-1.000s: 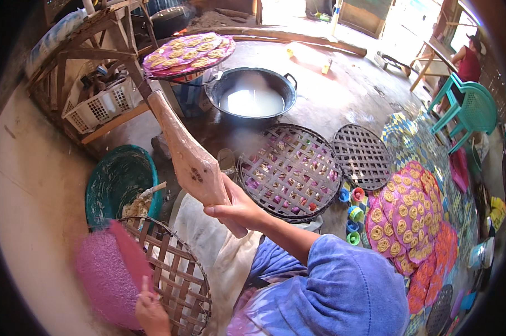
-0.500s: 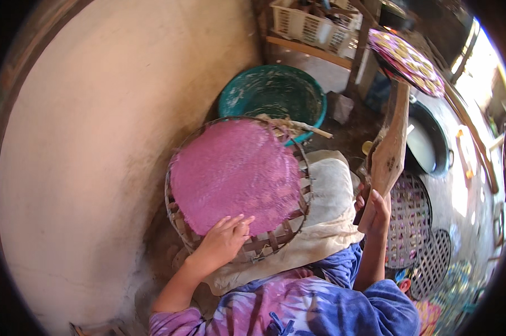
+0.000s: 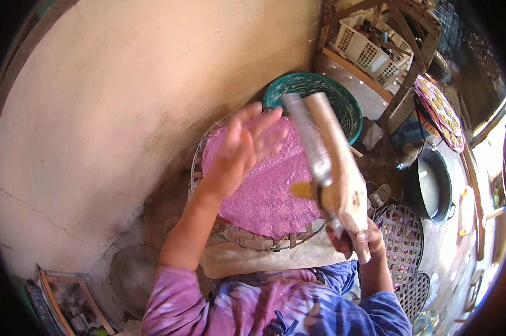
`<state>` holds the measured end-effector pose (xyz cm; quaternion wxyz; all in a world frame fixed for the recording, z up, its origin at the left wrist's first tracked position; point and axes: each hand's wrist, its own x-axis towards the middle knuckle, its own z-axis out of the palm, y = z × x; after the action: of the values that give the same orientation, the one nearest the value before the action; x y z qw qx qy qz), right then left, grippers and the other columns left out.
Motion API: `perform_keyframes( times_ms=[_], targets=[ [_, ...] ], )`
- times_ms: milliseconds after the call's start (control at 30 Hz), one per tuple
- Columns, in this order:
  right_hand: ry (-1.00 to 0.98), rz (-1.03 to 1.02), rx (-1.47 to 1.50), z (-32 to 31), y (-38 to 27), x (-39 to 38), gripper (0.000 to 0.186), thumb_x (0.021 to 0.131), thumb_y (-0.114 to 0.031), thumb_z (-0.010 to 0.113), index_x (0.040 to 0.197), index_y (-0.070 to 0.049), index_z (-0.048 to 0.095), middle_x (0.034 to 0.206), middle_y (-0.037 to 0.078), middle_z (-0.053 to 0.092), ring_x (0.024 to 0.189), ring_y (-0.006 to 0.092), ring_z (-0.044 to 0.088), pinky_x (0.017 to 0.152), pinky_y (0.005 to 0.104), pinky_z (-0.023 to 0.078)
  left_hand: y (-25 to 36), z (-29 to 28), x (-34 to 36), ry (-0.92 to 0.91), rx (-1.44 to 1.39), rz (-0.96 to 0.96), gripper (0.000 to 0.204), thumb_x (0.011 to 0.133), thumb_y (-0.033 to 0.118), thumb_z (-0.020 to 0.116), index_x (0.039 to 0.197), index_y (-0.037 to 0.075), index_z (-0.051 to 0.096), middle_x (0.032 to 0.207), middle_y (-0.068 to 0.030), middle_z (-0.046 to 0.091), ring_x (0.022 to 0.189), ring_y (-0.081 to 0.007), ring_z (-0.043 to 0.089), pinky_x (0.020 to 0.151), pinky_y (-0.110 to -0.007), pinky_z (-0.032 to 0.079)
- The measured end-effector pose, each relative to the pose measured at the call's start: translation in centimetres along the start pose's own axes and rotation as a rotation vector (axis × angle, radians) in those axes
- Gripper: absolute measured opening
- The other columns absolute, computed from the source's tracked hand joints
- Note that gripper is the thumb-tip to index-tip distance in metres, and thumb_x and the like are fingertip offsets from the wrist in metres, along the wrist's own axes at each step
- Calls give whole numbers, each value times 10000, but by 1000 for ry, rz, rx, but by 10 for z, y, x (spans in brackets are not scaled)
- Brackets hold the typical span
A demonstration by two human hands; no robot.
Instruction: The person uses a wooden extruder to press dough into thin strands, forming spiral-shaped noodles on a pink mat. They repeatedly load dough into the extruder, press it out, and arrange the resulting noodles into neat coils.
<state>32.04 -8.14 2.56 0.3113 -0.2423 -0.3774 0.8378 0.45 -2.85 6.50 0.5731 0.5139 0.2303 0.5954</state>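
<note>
A wide round of wet-looking pink paste (image 3: 269, 196) spreads over a round woven bamboo tray (image 3: 269, 242). My left hand (image 3: 244, 143) is raised above the tray's left side, its fingers spread, blurred and empty. Low at the tray's right edge, my right hand (image 3: 365, 238) grips the narrow lower end of a long wooden tool (image 3: 339, 173). A grey metal bar and a small yellow part run along the tool's left side. Its exact kind cannot be made out. The upper end reaches across the tray toward the green basin (image 3: 348, 101), hiding part of the paste.
Pale cloth (image 3: 236, 263) lies under the tray's near side. A plastered wall (image 3: 124, 101) rises close on the left. At right stand a dark pot of whitish liquid (image 3: 429, 190), a lattice tray (image 3: 401, 235) and a patterned round cover (image 3: 437, 109). A white crate (image 3: 370, 53) sits behind.
My left hand has lifted off the pink paste and moved up. The wooden tool in my right hand has swung left over the tray. The whole view has shifted too.
</note>
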Motion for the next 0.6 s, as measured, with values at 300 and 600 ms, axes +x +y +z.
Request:
perform_keyframes(
  times_ms=[300,600],
  targets=[
    [-249,501,-388,46,-54,80,726,966,-622,235,1262,-8,483,956,212,663,701,202,658,596,299,554,30,-33,10,92,-728,177,516,934,625,396,789,155,552,684,21,524,699,-173,552,802,-393,432],
    [-80,697,-1105,72,-31,147,812,941,-687,154,903,4,579,659,61,538,554,168,559,529,313,483,-46,-116,-35,405,-936,294,454,899,583,477,765,152,529,671,26,532,673,-160,539,762,-361,431]
  ],
)
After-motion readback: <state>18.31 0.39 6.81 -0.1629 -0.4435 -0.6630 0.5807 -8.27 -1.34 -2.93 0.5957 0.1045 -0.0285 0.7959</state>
